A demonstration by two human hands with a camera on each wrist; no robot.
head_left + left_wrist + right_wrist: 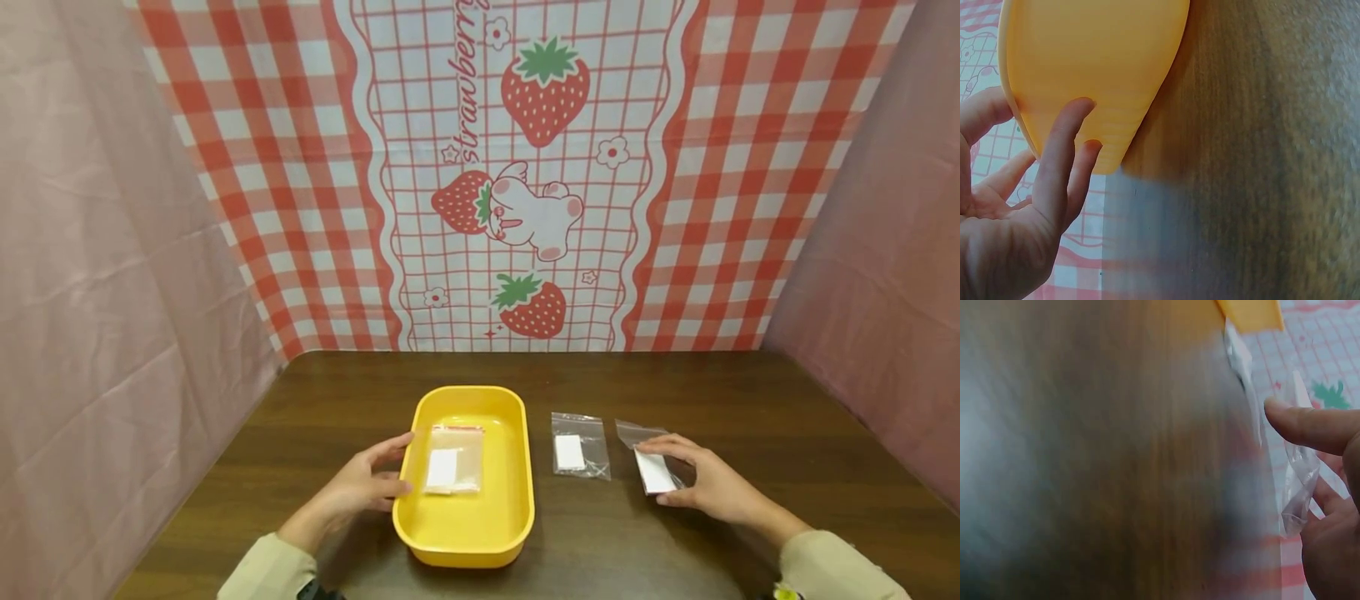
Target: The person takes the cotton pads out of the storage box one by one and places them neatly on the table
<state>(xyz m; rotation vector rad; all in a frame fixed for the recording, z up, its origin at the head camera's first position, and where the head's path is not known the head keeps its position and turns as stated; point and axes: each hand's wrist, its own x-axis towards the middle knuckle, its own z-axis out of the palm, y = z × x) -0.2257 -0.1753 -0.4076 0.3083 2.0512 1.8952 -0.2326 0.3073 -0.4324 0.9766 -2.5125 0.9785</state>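
Note:
My left hand [356,487] is at the left side of a yellow plastic bin [522,492], thumb over the rim and other fingers against the outer wall [1122,69]. Inside the bin lies a clear zip bag [468,467] holding a white rectangular piece [442,468]. Over the table to the right, my right hand [712,483] holds a clear bag [633,432] with a white rectangle [656,473] in it between thumb and fingers. The right wrist view shows this bag [1300,487] edge-on. Another clear bag [596,450] with a white rectangle [569,452] lies between the bin and my right hand.
Everything stands on a dark wooden table [600,542]. A red-and-white checked cloth [712,208] with strawberry pictures hangs behind it. Plain pinkish cloths close in the left side [112,292] and the right side [885,250].

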